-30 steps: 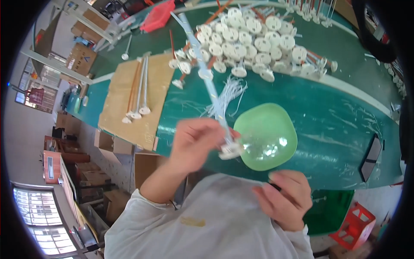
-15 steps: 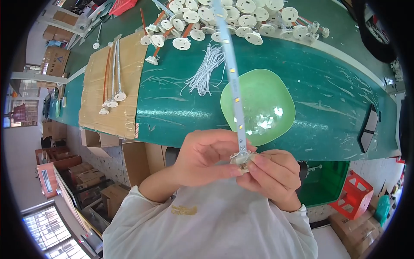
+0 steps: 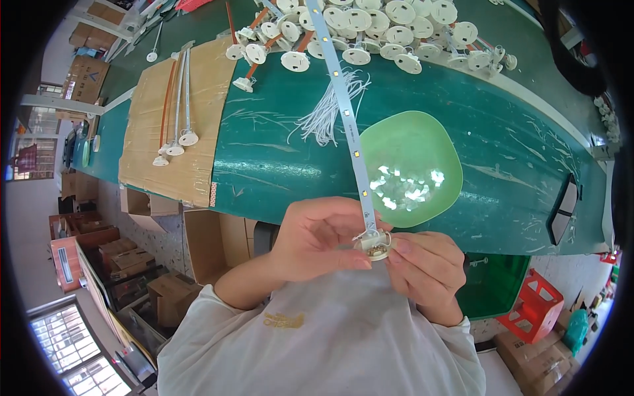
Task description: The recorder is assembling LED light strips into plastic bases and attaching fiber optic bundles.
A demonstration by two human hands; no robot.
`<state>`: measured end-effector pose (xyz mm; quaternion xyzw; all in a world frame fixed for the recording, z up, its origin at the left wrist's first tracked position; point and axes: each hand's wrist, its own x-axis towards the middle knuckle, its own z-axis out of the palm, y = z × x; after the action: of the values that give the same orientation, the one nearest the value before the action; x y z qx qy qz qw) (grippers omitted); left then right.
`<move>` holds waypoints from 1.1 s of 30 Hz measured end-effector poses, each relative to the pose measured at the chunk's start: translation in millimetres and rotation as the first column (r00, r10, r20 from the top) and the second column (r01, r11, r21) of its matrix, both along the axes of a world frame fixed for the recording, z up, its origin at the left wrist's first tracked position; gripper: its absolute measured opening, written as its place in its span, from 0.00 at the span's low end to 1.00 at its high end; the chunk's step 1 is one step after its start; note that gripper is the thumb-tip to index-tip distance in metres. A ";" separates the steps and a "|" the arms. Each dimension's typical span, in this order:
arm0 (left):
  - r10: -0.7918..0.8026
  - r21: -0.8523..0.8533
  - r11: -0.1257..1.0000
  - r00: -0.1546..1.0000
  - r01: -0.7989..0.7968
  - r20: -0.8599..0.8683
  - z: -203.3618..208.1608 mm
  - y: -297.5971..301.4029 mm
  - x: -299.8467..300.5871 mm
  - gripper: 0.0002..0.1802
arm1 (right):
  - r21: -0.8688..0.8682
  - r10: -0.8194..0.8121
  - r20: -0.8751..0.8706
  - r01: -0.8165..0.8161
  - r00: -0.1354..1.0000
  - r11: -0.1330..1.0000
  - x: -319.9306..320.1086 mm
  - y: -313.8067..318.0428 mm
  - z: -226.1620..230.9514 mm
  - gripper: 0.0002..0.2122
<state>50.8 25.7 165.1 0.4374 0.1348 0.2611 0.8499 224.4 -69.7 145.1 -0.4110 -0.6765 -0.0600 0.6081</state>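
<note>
Between my two hands is an LED strip light, its pale strip (image 3: 347, 112) rising up and leaning left at the top, dotted with small yellow LEDs. At its lower end sits a round white base (image 3: 376, 249), with its parts and a thin white wire facing up. My left hand (image 3: 307, 241) is closed around the base's left side, thumb below. On the base's right edge, the thumb and fingers of my right hand (image 3: 429, 267) are pinched together. Just beyond lies a green bowl (image 3: 450, 155) with small shiny clear pieces (image 3: 413, 190) in it.
A bundle of white cords (image 3: 327, 112) lies left of the bowl. Several similar lights with round white bases (image 3: 399, 34) are heaped at the back. Three strip lights (image 3: 176, 109) rest on cardboard (image 3: 145, 145). Far right is a black-framed object (image 3: 563, 206); below, a green crate (image 3: 498, 290).
The base has tilted in my hands, so more of its inner face shows. The strip's top has swung left. My right fingers have shifted slightly right, and the whole view has turned a little.
</note>
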 end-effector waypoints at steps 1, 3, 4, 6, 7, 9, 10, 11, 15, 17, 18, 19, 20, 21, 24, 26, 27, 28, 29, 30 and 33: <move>0.016 0.014 1.000 1.000 -0.016 0.010 -0.8 -2.1 0.2 0.31 | -0.002 0.000 0.002 0.000 1.000 1.000 -1.1 -0.9 0.8 0.10; 0.031 0.026 0.999 0.999 -0.032 0.023 -4.2 -2.2 -0.5 0.31 | -0.066 -0.010 -0.016 0.009 1.000 0.998 -3.4 -2.5 2.6 0.11; 0.047 0.048 0.998 0.998 -0.048 0.029 -7.6 0.3 -1.5 0.30 | -0.066 -0.011 -0.014 0.010 1.000 0.998 -2.5 0.3 4.1 0.11; 0.057 0.067 0.996 0.998 -0.060 0.039 -15.0 6.2 -2.8 0.30 | -0.127 -0.132 0.035 0.135 0.991 0.983 3.4 12.1 11.3 0.09; 0.160 0.140 0.976 0.986 -0.165 0.042 -18.9 9.8 -3.1 0.28 | -0.127 -0.133 0.039 0.137 0.990 0.982 11.1 17.4 19.2 0.09; 0.262 0.211 0.940 0.963 -0.268 0.056 -24.6 20.1 -4.7 0.27 | -0.426 -0.256 0.069 0.260 0.964 0.867 31.5 25.0 34.9 0.08; 0.298 0.154 0.939 0.951 -0.308 0.082 -26.5 27.6 -6.8 0.25 | -0.424 -0.255 0.072 0.261 0.964 0.867 36.4 27.5 35.9 0.08; 0.335 0.095 0.934 0.936 -0.345 0.104 -27.2 34.3 -8.8 0.24 | -0.530 -0.240 0.120 0.266 0.963 0.805 40.4 29.6 36.7 0.09; 0.377 -0.025 0.926 0.926 -0.376 0.018 -35.6 41.5 -18.1 0.20 | -0.702 0.024 0.278 0.186 0.960 0.687 34.2 44.2 36.5 0.12; 0.367 -0.057 0.929 0.930 -0.365 0.020 -33.7 40.2 -19.6 0.20 | -0.733 0.022 0.300 0.216 0.954 0.645 27.5 46.2 33.8 0.12; 0.353 -0.091 0.932 0.935 -0.350 0.023 -32.2 39.3 -19.7 0.20 | -0.761 0.018 0.323 0.249 0.946 0.599 25.1 46.0 31.8 0.13; 0.357 -0.089 0.931 0.934 -0.354 0.022 -29.9 39.0 -19.9 0.20 | -0.760 0.022 0.322 0.245 0.947 0.602 24.5 45.2 28.7 0.13; 0.331 -0.135 0.937 0.943 -0.323 0.036 -27.2 38.9 -20.0 0.21 | -0.781 0.023 0.306 0.237 0.952 0.578 25.3 43.7 25.1 0.12; 0.302 -0.178 0.941 0.952 -0.289 0.051 -26.0 39.6 -20.7 0.21 | -0.799 0.022 0.290 0.229 0.957 0.556 25.7 42.6 22.4 0.11; 0.288 -0.188 0.944 0.955 -0.272 0.067 -29.8 42.2 -21.9 0.21 | -0.795 0.030 0.273 0.208 0.961 0.570 26.5 39.0 21.5 0.09; 0.296 -0.172 0.944 0.953 -0.281 0.069 -29.0 42.3 -18.8 0.21 | -0.782 0.000 0.245 0.198 0.969 0.591 26.3 38.1 22.1 0.07; 0.307 -0.159 0.943 0.949 -0.293 0.071 -28.3 41.2 -17.5 0.21 | -0.769 -0.025 0.218 0.188 0.976 0.611 26.5 36.8 22.4 0.06; 0.303 -0.160 0.944 0.951 -0.289 0.070 -27.2 40.1 -16.8 0.21 | -0.771 -0.029 0.217 0.190 0.976 0.608 26.6 35.4 23.5 0.06; 0.303 -0.161 0.944 0.951 -0.290 0.065 -25.7 39.2 -16.5 0.21 | -0.747 -0.051 0.195 0.182 0.980 0.639 26.6 33.9 24.9 0.05; 0.303 -0.160 0.944 0.951 -0.290 0.061 -24.6 39.3 -16.0 0.20 | -0.721 -0.073 0.171 0.175 0.983 0.671 27.1 33.4 25.6 0.05; 0.280 -0.202 0.946 0.953 -0.254 0.113 -23.5 38.0 -15.3 0.20 | -0.572 -0.118 0.079 0.142 0.990 0.808 28.2 32.2 21.8 0.05</move>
<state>35.5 63.8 141.6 0.3145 0.1563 0.3903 0.8510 252.7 -37.5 166.9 -0.6197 -0.6450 0.0976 0.4363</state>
